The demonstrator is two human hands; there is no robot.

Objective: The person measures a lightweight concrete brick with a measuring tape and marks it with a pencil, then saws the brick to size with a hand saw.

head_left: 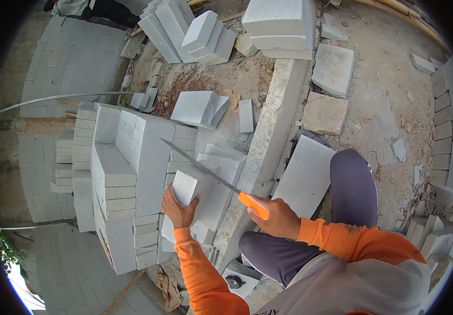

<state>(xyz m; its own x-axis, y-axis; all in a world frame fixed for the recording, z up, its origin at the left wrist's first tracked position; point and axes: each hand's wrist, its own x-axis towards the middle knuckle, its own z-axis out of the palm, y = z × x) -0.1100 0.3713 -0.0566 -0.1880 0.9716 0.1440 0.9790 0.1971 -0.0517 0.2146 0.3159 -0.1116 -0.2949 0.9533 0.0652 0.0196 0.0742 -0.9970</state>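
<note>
My left hand (178, 211) grips a small light-grey block (185, 187), thumb on one side and fingers on the other. In my right hand (280, 218) is a handsaw (203, 168), held by its orange handle. Its long, narrow blade points up and to the left, passing beyond the block's upper right side in this view. Under and beside the small block lie larger pale blocks (221, 169). A tall stack of blocks (153, 152) stands just left of my left hand.
A concrete beam (273, 115) runs lengthwise past my knees. Right of it lie a wide pale slab (305, 170) and a rough stone block (325, 113). More blocks (279, 23) are piled at the back. A black round object (234, 282) sits by my leg. Part of another person (111, 11) shows top left.
</note>
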